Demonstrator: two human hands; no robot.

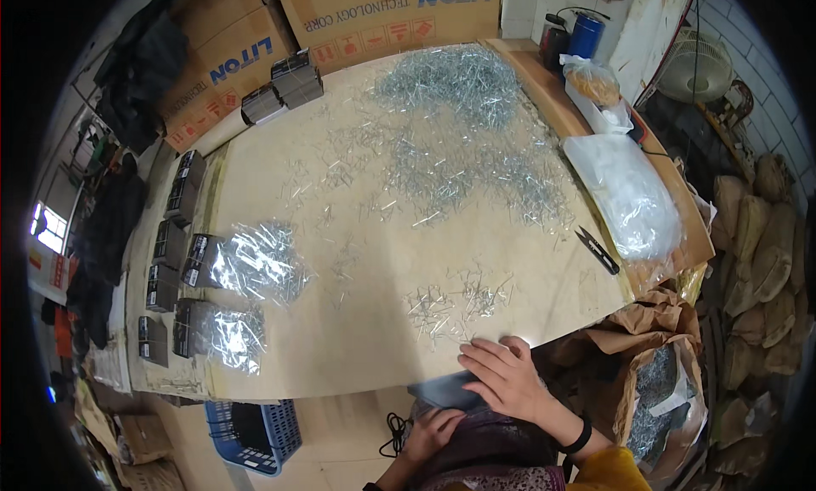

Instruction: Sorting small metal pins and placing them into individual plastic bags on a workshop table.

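At the table's near edge, my right hand [501,376] is open, palm down, with its fingers apart. Its fingertips lie just below a small scatter of thin, shiny metal pins [459,302]. Lower and to the left, my left hand [432,434] has its fingers bent around the edge of a grey flat-sided piece [450,392], which sits against the table edge over my lap. The right hand partly covers that piece, so its full shape is hidden. No pin shows in either hand.
A large heap of pins [450,79] lies at the back of the table [357,355]. Filled clear bags [234,334] and dark labelled stacks [153,340] line the left. Black snips [597,251] and a clear bag [625,194] are at right. A blue basket [285,444] stands below.
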